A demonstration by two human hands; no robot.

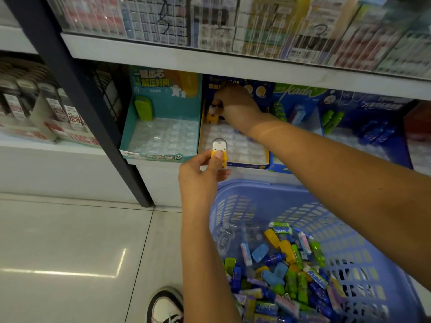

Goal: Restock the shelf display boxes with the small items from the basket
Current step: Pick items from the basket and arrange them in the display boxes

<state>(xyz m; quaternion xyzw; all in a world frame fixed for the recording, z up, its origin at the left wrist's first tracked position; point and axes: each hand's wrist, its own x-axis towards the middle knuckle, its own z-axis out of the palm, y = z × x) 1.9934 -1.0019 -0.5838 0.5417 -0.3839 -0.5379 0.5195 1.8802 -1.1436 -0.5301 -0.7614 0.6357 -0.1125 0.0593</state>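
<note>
My left hand [205, 170] grips a small yellow and white eraser [219, 152] in front of the shelf. My right hand [233, 102] reaches deep into the dark blue display box [250, 165], its fingers closed on another yellow and white eraser [214, 111] at the box's back left corner. That box holds a clear plastic tray with mostly bare slots. Below, the blue plastic basket [238, 206] holds several small items [286, 271] in yellow, blue, green and purple.
A teal display box [161, 136] with one green item stands left of the dark blue one. Two more blue boxes [363, 127] stand to the right. A dark metal post [98, 117] runs beside them. My shoe [166, 305] rests on the tiled floor.
</note>
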